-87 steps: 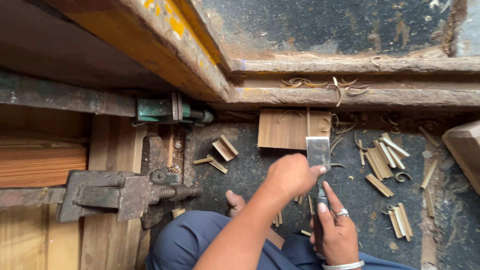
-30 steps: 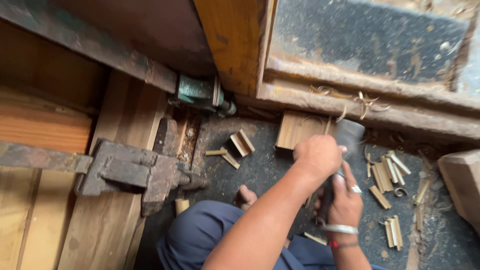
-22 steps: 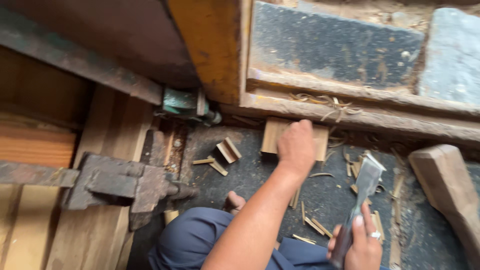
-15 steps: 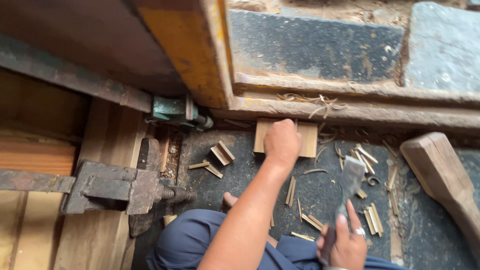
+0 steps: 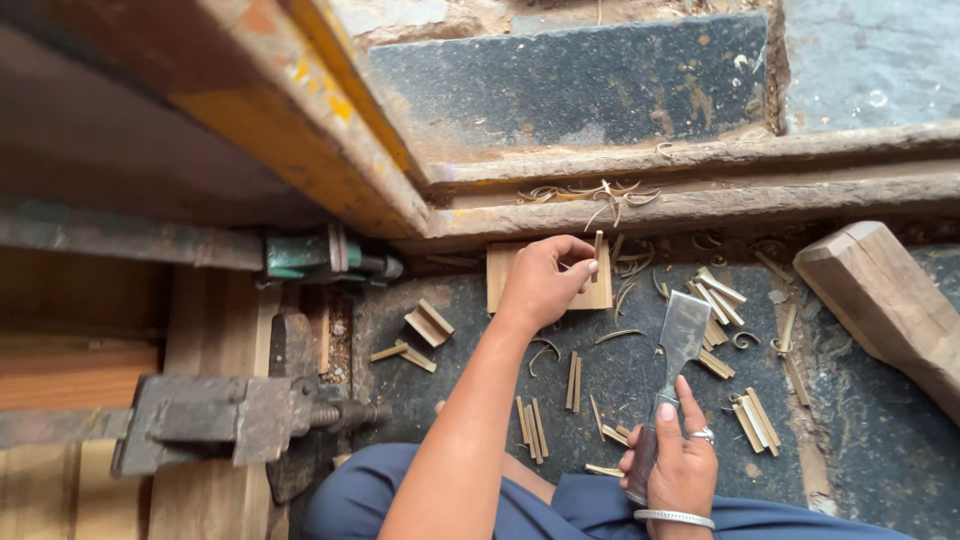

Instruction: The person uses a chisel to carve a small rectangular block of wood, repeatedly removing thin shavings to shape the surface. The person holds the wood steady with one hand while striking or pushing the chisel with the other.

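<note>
From the head view, the left hand (image 5: 545, 285) pinches a thin wooden strip (image 5: 597, 255) upright on a small flat wooden block (image 5: 548, 278), likely steadying it for a cut. The right hand (image 5: 680, 465) is wrapped around a broad chisel (image 5: 680, 340), its blade angled toward the block. Cut slivers (image 5: 720, 300) litter the dark stone floor (image 5: 850, 420); a wooden mallet (image 5: 885, 300) lies right, an iron vise (image 5: 215, 420) left.

Left of me: rusty iron vise (image 5: 215, 418) on the wooden bench (image 5: 60, 370), green clamp (image 5: 325, 258) above it. Right: heavy wooden mallet (image 5: 890, 300). Far: curled shavings (image 5: 590, 195) on the worn timber ledge (image 5: 700, 195).
</note>
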